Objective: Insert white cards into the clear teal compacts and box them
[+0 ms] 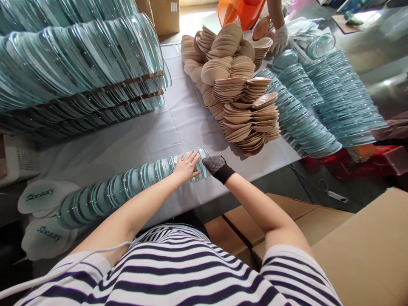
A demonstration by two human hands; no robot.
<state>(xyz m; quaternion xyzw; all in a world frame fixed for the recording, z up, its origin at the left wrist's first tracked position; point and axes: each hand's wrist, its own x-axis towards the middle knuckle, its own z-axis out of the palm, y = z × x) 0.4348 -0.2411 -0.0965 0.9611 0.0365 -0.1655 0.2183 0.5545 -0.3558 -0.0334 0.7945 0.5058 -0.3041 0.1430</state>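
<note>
A long row of nested clear, teal-tinted plastic shells [127,182] lies on its side along the table's near edge. My left hand [187,167] is bare and rests on the right part of this row, fingers stretched and apart. At the row's right end, my right hand [216,166] wears a dark knit glove. Its fingers are pressed together against the end shell, and their tips are partly hidden. Beyond my hands stand piles of beige oval shells [234,91], stacked in leaning groups.
Large clear shells [86,59] stand in tall rows at left. More teal stacks [302,114] stand at right. A co-worker's gloved hand [280,39] is beyond the beige piles. Printed white cards [41,197] lie at the row's left end. Cardboard boxes [366,238] stand at lower right.
</note>
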